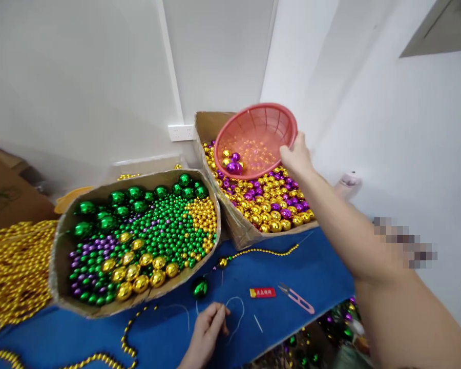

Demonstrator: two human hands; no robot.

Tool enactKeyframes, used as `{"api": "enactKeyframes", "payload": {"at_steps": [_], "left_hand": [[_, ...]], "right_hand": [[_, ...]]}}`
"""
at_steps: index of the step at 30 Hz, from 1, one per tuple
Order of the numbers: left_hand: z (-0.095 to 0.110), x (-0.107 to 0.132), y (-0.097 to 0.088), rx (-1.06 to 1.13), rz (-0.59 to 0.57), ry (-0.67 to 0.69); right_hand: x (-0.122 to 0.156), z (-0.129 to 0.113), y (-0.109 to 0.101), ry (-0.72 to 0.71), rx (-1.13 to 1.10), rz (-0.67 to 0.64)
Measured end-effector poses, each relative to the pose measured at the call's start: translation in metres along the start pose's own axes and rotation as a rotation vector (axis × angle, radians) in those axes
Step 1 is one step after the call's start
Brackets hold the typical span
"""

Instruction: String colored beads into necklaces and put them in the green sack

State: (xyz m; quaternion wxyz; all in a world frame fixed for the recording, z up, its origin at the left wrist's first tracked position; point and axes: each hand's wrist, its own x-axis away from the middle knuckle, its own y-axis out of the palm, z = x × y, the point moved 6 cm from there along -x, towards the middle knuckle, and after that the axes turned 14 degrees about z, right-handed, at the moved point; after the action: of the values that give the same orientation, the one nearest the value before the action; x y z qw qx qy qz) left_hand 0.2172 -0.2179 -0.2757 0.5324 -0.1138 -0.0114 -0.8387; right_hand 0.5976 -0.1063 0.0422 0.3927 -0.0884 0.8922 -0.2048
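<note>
My right hand grips the rim of a red plastic basket, holding it tilted above a cardboard box of gold and purple balls. A few gold and purple balls lie at the basket's low side. Low in the view, my left hand is closed in a pinch on a thin white thread, which loops to its right. A large green ball rests on the blue table just beyond that hand. Nearby lie a needle-like white stick and pink thread snips.
A second cardboard box holds green, gold and purple balls. Gold bead strands are heaped at left, with another gold string in front. A red packet and short bead string lie on the blue table. Walls stand behind.
</note>
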Motion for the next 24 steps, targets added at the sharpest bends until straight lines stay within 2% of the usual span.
{"api": "enactKeyframes", "payload": {"at_steps": [3, 5, 8, 12, 15, 18, 21, 24], "left_hand": [[0.015, 0.002, -0.002, -0.03, 0.014, 0.028], [0.022, 0.001, -0.006, -0.032, 0.032, 0.048], [0.026, -0.002, -0.015, 0.001, 0.064, 0.048], [0.024, -0.009, -0.033, 0.029, 0.128, 0.016], [0.022, -0.02, -0.049, 0.059, 0.187, 0.017], [0.019, -0.031, -0.061, 0.099, 0.221, 0.005], [0.019, -0.037, -0.067, 0.144, 0.241, -0.008], [0.022, -0.039, -0.069, 0.165, 0.25, -0.006]], "right_hand": [[0.003, -0.031, 0.004, -0.122, -0.075, -0.021], [0.015, -0.056, 0.011, -0.216, -0.129, -0.07], [0.047, -0.096, 0.019, -0.33, -0.178, -0.147], [0.098, -0.138, 0.032, -0.378, -0.117, -0.192], [0.133, -0.152, 0.049, -0.467, -0.012, -0.253], [0.165, -0.159, 0.057, -0.635, 0.085, -0.297], [0.187, -0.165, 0.054, -0.816, 0.126, -0.338], [0.19, -0.168, 0.043, -0.935, 0.106, -0.358]]}}
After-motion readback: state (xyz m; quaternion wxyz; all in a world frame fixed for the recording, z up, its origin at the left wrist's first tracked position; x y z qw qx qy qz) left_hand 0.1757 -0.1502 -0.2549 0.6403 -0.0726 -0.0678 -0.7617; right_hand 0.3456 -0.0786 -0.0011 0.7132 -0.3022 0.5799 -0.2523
